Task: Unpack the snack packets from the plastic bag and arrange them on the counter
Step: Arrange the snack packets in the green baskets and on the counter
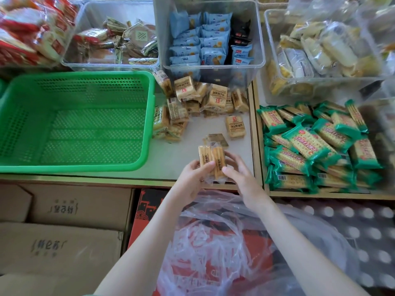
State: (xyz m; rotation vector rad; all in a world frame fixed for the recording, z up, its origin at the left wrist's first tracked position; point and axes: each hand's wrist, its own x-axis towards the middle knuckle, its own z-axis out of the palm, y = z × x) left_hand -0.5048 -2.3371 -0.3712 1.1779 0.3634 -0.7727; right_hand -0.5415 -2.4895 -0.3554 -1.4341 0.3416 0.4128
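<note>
Snack packets [210, 160], two side by side, are pinched between the left hand [192, 178] and right hand [242, 177] over the worktop [181, 154] edge. Slick wrappers could slip into the plastic bag [213, 242] beneath the wrists.

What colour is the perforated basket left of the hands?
Bright green, seen clearly in the head view: the basket sits on the counter.

This is a small snack shop: clear plastic bins [213, 70] hold sorted, individually wrapped biscuits and cakes; green-wrapped crackers [310, 144] lie heaped in a wood-edged compartment of the counter [320, 195]; a green basket [74, 168] sits alongside; cardboard stock cartons [64, 210] stand stacked below.
</note>
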